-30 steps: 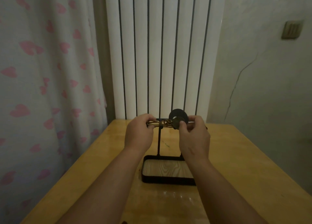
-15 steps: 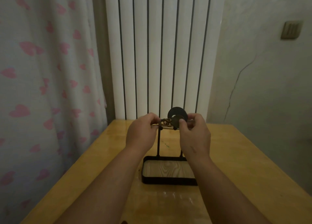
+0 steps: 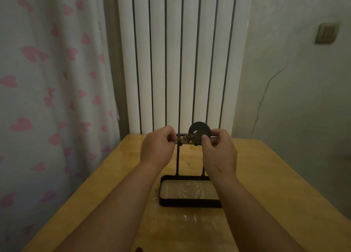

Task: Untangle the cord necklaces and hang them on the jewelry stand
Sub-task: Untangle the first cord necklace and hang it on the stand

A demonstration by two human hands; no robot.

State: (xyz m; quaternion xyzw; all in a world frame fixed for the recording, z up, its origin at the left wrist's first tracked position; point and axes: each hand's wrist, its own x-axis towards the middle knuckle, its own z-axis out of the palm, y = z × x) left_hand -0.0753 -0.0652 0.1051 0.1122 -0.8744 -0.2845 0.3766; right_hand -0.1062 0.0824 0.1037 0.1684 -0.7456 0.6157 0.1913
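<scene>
Two hands raised over one black jewelry stand [image 3: 190, 202] with a wood-lined tray, standing mid-worktop [image 3: 275, 175]. Left hand [image 3: 157, 149] fingers pinching the tangled cord necklaces [image 3: 187, 138] at one end; right hand [image 3: 220, 151] fingers pinching the round pendants [image 3: 199, 133] at the other, level with the stand's top bar. Cord count impossible to tell. Bare worktop either side; curtain [image 3: 47, 99] close left, radiator [image 3: 182, 57] behind.

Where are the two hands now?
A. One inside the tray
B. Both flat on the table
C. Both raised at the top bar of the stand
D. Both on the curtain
C: the left hand and right hand pinch the tangled cords level with the jewelry stand top.
</scene>
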